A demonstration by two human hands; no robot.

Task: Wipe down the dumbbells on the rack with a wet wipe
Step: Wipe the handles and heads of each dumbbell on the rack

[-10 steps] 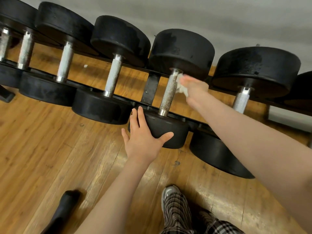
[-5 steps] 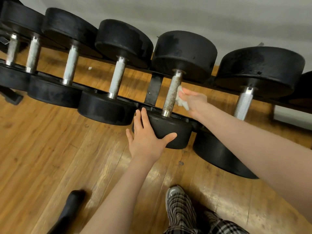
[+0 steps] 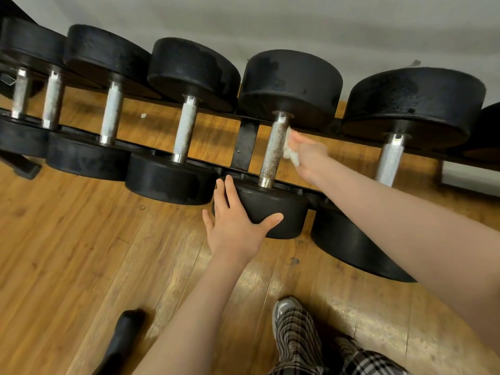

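Observation:
Several black dumbbells with knurled steel handles lie across a low black rack (image 3: 244, 147). My right hand (image 3: 308, 155) pinches a crumpled white wet wipe (image 3: 290, 150) and presses it against the right side of one dumbbell's handle (image 3: 273, 150), near its upper half. My left hand (image 3: 235, 228) lies flat with spread fingers on the near black head (image 3: 273, 212) of that same dumbbell, thumb along its front face. The far head (image 3: 292, 85) shows dark damp patches.
Neighbouring dumbbells sit close on both sides, one at the left (image 3: 184, 131) and one at the right (image 3: 392, 158). Wooden floor (image 3: 81, 253) lies below the rack, a grey wall behind. A black object (image 3: 121, 336) and my shoe (image 3: 289, 315) are near the bottom.
My right hand with the wipe slid down the handle and has come back up toward its upper part. My left hand stayed on the near head. The camera shifted slightly.

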